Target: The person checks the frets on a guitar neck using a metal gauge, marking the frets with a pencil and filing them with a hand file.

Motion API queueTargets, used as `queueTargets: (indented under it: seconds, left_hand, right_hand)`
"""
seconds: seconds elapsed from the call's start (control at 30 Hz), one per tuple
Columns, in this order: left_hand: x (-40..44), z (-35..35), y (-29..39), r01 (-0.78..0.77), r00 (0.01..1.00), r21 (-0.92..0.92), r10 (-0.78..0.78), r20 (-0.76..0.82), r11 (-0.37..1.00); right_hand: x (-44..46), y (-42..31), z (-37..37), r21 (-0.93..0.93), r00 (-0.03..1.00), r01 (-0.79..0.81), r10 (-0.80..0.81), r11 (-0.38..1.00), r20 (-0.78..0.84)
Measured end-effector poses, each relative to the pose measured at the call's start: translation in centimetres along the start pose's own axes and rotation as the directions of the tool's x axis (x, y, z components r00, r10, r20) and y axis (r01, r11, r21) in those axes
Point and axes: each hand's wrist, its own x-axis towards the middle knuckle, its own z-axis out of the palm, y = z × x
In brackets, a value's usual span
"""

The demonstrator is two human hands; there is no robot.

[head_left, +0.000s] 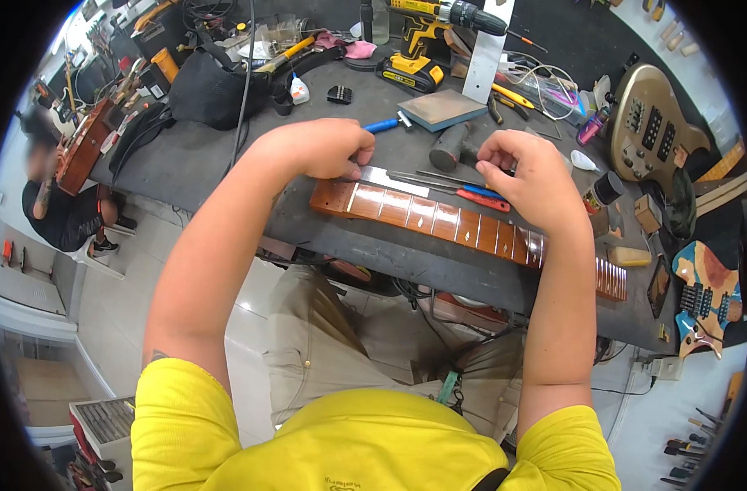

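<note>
A wooden guitar neck (pixel 422 214) with frets and pale inlays lies along the bench's front edge. My left hand (pixel 340 149) is closed at the left end of a flat steel ruler (pixel 396 182), just behind the neck. To the right, my right hand (pixel 522 168) is raised over the tools with its fingers curled and the thumb close to them; whatever they pinch is hidden. Beneath it lie slim files with a red handle (pixel 483 199) and a blue handle (pixel 480 191). A dark, rounded tool (pixel 450 151) rests behind them.
Farther back stand a yellow cordless drill (pixel 418 49), a flat sanding block (pixel 442 109), a blue-handled tool (pixel 381 126) and a small glue bottle (pixel 299 88). Guitar bodies (pixel 656 123) line the right side. Another person (pixel 62 196) sits at far left.
</note>
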Motion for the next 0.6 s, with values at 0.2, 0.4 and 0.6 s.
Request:
queueTargets:
  seconds: [0.2,0.4,0.6]
  left_hand:
    - [-0.4,-0.9,-1.0,0.023,0.999,0.093,-0.027,0.038,0.995]
    - [-6.5,1.1,-2.7,-0.032,0.909,-0.132,-0.026,-0.416,0.991]
    - [-9.1,7.5,2.0,-0.351,0.625,-0.334,-0.047,-0.779,0.875]
  right_hand:
    - [0.2,-0.7,1.0,0.054,0.996,0.09,-0.089,0.994,-0.014]
    - [0.0,-1.4,2.6,0.093,0.978,0.206,-0.203,0.974,-0.039]
    - [-0.7,-4.1,4.8,0.22,0.926,0.377,-0.362,0.9,-0.107]
